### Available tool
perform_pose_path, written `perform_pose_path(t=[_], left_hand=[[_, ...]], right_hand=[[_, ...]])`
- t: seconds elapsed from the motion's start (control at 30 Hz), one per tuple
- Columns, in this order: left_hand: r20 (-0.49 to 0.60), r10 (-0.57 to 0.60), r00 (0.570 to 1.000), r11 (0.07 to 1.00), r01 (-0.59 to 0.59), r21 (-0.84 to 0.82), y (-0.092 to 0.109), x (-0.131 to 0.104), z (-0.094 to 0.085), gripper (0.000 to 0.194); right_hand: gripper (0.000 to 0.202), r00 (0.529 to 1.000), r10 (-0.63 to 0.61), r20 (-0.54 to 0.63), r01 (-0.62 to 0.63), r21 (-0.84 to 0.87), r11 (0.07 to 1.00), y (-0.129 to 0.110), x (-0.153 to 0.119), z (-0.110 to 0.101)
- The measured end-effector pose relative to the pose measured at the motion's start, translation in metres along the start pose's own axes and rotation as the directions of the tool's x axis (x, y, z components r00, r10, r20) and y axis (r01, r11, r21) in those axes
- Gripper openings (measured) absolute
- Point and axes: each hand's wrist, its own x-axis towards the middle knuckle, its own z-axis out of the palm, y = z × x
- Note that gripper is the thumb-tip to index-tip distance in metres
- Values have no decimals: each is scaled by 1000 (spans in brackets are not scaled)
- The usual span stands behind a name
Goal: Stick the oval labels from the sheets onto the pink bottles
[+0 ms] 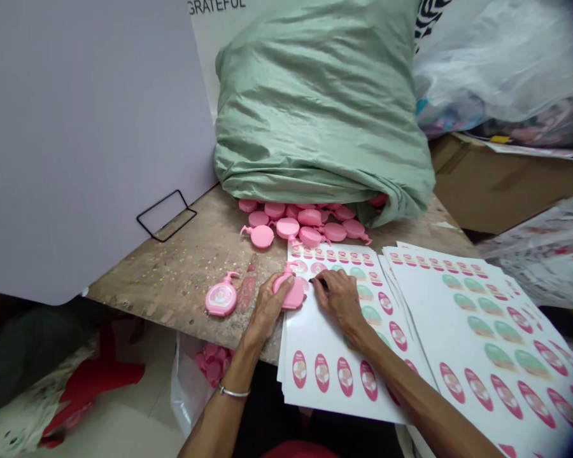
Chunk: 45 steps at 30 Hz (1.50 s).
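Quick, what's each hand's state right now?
Left hand: closed, holding a pink pump bottle.
Right hand: closed on a small dark object, too unclear to identify.

Free tabletop (167,270) left of labelled bottle (221,299), heaped pink bottles (287,228) blocking behind, green sack (319,114) (bulging) beyond

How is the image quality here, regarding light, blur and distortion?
Head view: soft light, pale sheen on the green sack; head view: right edge soft, its corners dark; head view: the right-hand sheet looks stretched, its small print unreadable.
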Motion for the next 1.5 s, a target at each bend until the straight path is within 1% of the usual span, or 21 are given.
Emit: perform_pose_path(t=[0.13, 0.3, 0.4, 0.6, 0.7, 0.77, 0.8, 0.83, 0.9, 0.97, 1.13, 1.27, 1.33, 1.37, 1.5], left_hand=[[-22, 19, 1000, 999, -18, 31, -1, 0, -2, 48], [61, 9, 998, 997, -13, 71, 1, 0, -4, 47], [67, 16, 998, 996, -22, 87, 2, 0, -5, 46], [34, 23, 999, 996, -26, 86, 3, -1, -4, 42], [32, 50, 998, 992, -54, 113, 3, -1, -4, 42], [26, 71, 997, 988, -74, 137, 3, -1, -4, 42], [26, 78, 997, 986, -81, 145, 2, -1, -4, 42], [27, 83, 996, 985, -87, 149, 2, -2, -5, 42], [36, 86, 996, 985, -91, 145, 1, -2, -5, 42], [46, 89, 995, 986, -94, 136, 0, -2, -6, 43], [41, 103, 994, 985, -108, 138, 0, -4, -6, 41], [18, 118, 993, 984, -119, 130, 1, -7, -4, 38], [-13, 134, 991, 984, -132, 116, 3, -11, -2, 39], [-28, 132, 991, 987, -129, 91, 5, -14, -2, 41], [-32, 36, 999, 994, -39, -103, 18, -30, 1, 49]], right_hand=[[14, 1000, 19, 24, -20, 40, 999, 0, 1, -1], [13, 996, 69, 55, -72, 49, 996, -1, 3, 1], [14, 995, 90, 50, -91, 31, 995, -1, 3, 3], [16, 997, 67, -28, -67, -18, 998, -5, 0, 6], [18, 997, 12, -76, -15, -40, 999, -8, -2, 6], [18, 992, -32, -120, 29, -21, 999, -9, -2, 5], [18, 990, -34, -139, 36, 11, 999, -8, -1, 5], [18, 989, -9, -149, 20, 74, 997, -8, -1, 4], [19, 986, 98, -132, -64, 239, 969, -6, -1, 5], [20, 977, 195, -84, -150, 373, 915, -5, -1, 5], [27, 950, 313, 12, -273, 518, 811, -5, 2, 5], [38, 917, 393, 64, -345, 620, 705, -5, 13, -9], [40, 910, 405, 83, -356, 655, 667, -8, 17, -22], [39, 914, 393, 99, -353, 671, 652, -11, 17, -28], [32, 949, 254, 189, -310, 714, 627, -34, 10, -49]])
